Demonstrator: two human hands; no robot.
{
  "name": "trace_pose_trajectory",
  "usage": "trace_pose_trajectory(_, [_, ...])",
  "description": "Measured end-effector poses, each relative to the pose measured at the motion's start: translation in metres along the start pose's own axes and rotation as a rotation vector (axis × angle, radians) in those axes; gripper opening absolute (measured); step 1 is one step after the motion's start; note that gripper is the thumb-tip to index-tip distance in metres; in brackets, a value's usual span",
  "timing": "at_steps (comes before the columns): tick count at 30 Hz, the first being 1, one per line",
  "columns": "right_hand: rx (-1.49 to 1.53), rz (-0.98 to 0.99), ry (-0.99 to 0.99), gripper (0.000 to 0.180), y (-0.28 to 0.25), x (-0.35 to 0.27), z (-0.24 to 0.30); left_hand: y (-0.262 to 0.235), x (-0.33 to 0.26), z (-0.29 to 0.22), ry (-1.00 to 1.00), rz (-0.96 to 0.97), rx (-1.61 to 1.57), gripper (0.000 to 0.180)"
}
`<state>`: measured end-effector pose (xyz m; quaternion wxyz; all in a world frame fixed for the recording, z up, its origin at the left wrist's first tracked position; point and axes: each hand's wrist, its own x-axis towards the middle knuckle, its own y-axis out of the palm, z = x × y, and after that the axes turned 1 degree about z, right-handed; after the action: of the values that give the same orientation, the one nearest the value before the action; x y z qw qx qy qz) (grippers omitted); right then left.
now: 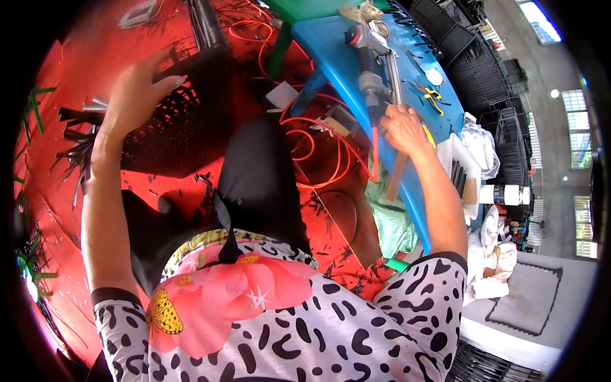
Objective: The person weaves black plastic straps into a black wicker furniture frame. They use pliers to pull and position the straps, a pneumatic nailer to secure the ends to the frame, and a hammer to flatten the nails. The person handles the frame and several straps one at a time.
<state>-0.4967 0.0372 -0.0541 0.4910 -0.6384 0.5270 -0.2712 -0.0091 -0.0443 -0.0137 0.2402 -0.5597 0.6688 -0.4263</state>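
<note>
Holding left fingers (145, 68) at the top edge of a black woven piece (172, 137), thumb and forefinger apart, remaining tips blurred. Can't tell if touching or just above. Losing the weave's right side in deep shadow, right of left fingers; can't fix its true outline or long axis. Can see a lower corner, below left fingers, pointing toward the lap. Beyond left fingers, a dark shiny upright (203, 25), cut off at top.

Keeping right fingers (389, 120) bunched at the near end of the metal bar (394, 73) of a grey-and-black air tool (369, 67). Can't tell if clamped or resting; contact hidden under the knuckles. Tool on blue table (331, 44), beyond and slightly left of right fingers. Long axis running away from right fingers, leaning slightly left; red-capped head at far end, bar parallel to handle. Red hose (374, 156) at handle's near end, just left of right fingers.

Below right fingers, a brown strip (397, 173), roughly in line with bar; can't tell if joined, upper end covered by hand. Beyond and right of right fingers, yellow-handled pliers (433, 99).
</note>
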Motion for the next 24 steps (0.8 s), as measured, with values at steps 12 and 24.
trace_pose_trajectory(12, [-0.216,0.217,-0.177,0.016,-0.016,-0.004,0.010,-0.018,-0.005,0.045,0.061,-0.122,-0.087,0.049])
trace_pose_trajectory(24, [0.355,0.088,0.242,0.014,-0.009,-0.036,-0.032,-0.014,-0.011,0.040,0.160,-0.175,-0.044,0.056])
